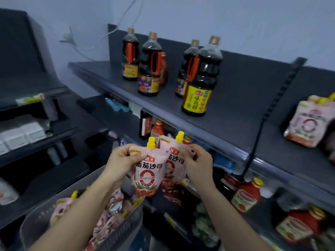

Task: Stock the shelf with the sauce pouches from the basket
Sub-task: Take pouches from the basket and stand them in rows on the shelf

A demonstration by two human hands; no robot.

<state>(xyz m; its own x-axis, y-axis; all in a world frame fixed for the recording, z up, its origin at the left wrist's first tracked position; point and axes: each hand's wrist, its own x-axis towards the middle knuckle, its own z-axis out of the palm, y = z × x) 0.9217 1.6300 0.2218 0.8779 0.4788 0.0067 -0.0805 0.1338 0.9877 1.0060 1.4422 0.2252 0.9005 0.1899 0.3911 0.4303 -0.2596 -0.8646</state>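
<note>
**Two sauce pouches in our hands**

We hold two pink tomato sauce pouches up in front of the shelves. Each one has a yellow cap on top. Our left hand (125, 158) pinches the top corner of the front pouch (147, 175) with its thumb and curled fingers. Our right hand (198, 160) pinches the top edge of the back pouch (175, 158) the same way. The front pouch covers part of the back one, and they touch. Both stand upright in the air, above the far corner of the basket.

The grey basket (36, 220) is low down by our left arm. More pink pouches (110, 211) lie in it in a heap.

Above our hands is the dark top shelf (235, 98). Four big soy sauce bottles (198, 78) stand on it, with a smaller red bottle tucked behind one of them. Far to the right, on the next shelf along, some shelved pouches (306, 122) of the same kind stand close together.

On the lower shelf to the right of our hands are red ketchup bottles (247, 196). On the left is another dark rack, but its things are too blurry to name.
</note>
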